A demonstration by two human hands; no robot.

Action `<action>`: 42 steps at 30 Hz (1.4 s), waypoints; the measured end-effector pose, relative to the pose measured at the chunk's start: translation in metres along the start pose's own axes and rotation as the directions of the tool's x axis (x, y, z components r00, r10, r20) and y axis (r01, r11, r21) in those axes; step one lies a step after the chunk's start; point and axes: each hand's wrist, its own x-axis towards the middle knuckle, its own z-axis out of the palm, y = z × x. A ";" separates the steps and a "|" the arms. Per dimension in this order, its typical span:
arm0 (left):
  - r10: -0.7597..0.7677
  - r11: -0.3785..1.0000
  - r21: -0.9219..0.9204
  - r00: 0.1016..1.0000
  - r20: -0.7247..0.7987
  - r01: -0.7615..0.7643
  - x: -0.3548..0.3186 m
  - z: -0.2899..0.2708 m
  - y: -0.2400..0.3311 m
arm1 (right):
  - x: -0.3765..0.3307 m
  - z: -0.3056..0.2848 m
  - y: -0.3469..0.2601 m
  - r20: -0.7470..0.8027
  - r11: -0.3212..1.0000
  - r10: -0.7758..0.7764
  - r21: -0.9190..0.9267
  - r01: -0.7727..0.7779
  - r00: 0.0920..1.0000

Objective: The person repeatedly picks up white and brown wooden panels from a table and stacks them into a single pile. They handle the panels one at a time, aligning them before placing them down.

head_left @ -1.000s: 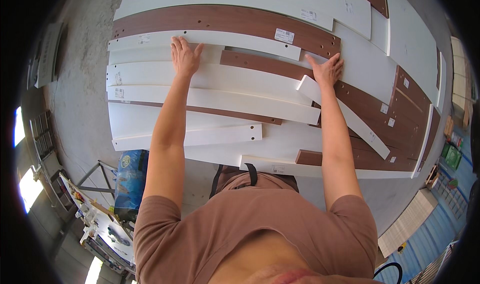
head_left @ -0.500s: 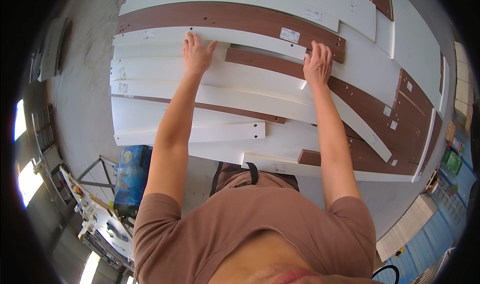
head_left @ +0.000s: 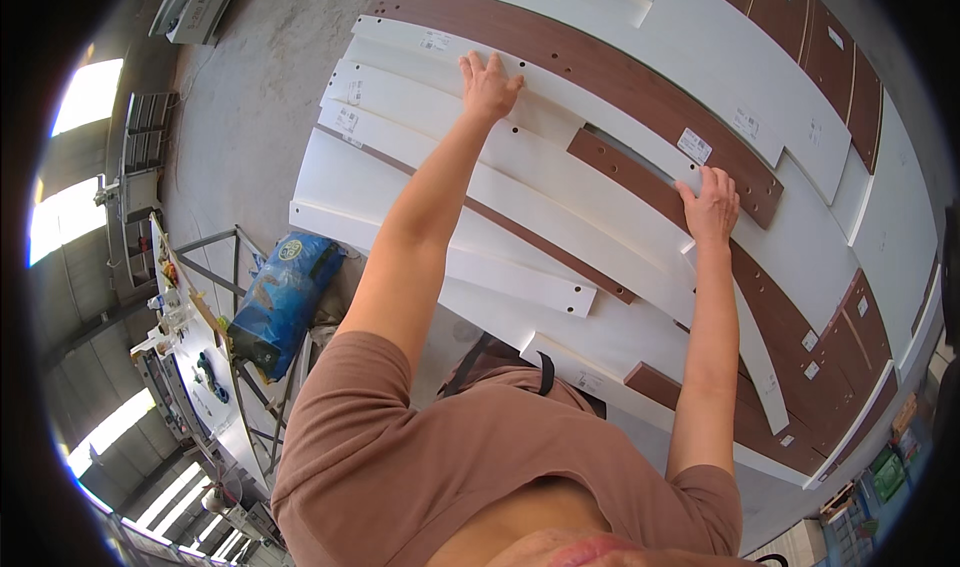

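My left hand (head_left: 488, 89) rests with fingers spread on a long white strip (head_left: 600, 110), beside a dark hole in its face. At the strip's right end lies my right hand (head_left: 711, 209), its fingers and thumb apart and touching the end or just beside it. Beyond the strip runs a long brown board (head_left: 625, 80) with holes and a white label. Nearer to me, a shorter brown board (head_left: 622, 172) sits partly under the strip, and more white boards (head_left: 540, 189) lie roughly alongside it. The undersides of both hands are hidden.
Stacked white and brown panels spread to the far right, with brown panels (head_left: 835, 342) there. A short white board (head_left: 575, 285) with two holes lies near me. Left of the stack are a blue bag (head_left: 285, 302), a metal frame and a cluttered white worktable (head_left: 215, 392).
The view has turned, so the stack appears tilted and shifted right. My left hand stays on the white strip near the same hole. My right hand stays by the strip's right end.
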 end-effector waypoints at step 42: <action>0.052 0.997 0.061 0.998 0.043 -0.054 -0.012 0.000 -0.001 | 0.019 0.046 0.122 -0.164 0.718 0.610 0.527 -0.454 0.775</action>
